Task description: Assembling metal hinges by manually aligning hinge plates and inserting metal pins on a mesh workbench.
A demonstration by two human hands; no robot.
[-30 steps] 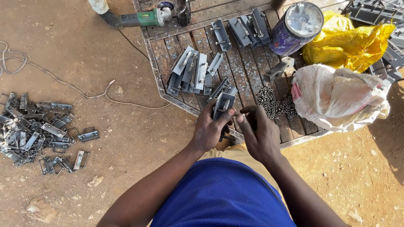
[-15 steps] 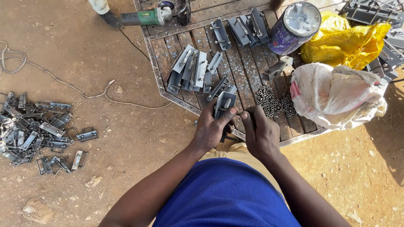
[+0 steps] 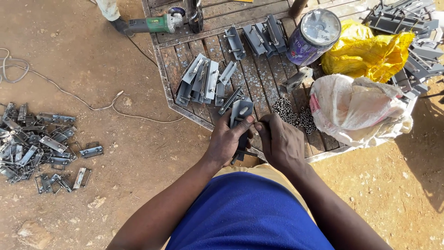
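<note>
At the tabletop's (image 3: 259,78) near edge, the left hand (image 3: 227,141) clasps a metal bracket (image 3: 241,112) upright — steadying it — while the right hand (image 3: 282,143), fingers curled shut, seemingly pinches something small against it.

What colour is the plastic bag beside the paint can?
Yellow; the plastic bag right of the paint can shows best in the head view.

Bare dirt ground (image 3: 138,153), slatted metal-framed bench (image 3: 259,78), hard sunlight, long shadows
</note>
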